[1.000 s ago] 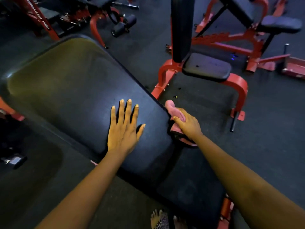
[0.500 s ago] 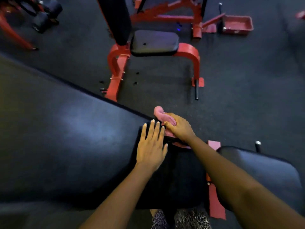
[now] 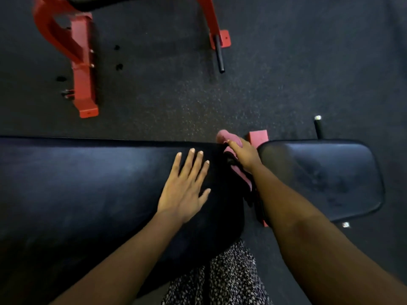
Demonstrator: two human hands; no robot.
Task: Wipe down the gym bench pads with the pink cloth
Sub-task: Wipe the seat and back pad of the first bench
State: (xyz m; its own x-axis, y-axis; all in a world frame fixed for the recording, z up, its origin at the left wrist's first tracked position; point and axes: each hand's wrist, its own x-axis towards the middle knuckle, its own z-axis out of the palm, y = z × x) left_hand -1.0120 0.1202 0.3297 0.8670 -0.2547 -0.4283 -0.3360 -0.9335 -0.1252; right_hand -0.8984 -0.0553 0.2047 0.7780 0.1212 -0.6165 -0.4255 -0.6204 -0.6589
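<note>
A long black back pad (image 3: 88,186) runs across the left and middle of the head view. A shorter black seat pad (image 3: 326,177) lies to its right. My left hand (image 3: 185,188) rests flat on the back pad near its right end, fingers spread. In the gap between the two pads, my right hand (image 3: 245,154) presses the pink cloth (image 3: 226,137) against the right end of the back pad. Part of the cloth pokes out past my fingers and part hangs below my wrist.
Red frame parts of another bench (image 3: 82,67) stand on the dark rubber floor beyond the pads, with a black peg (image 3: 219,56) on a red foot. A red frame piece (image 3: 258,135) shows between the pads. My patterned clothing (image 3: 220,278) is at the bottom.
The view has tilted down and shifted right, so the seat pad is now in full view. Both hands stay at the right end of the back pad, the cloth still in my right hand.
</note>
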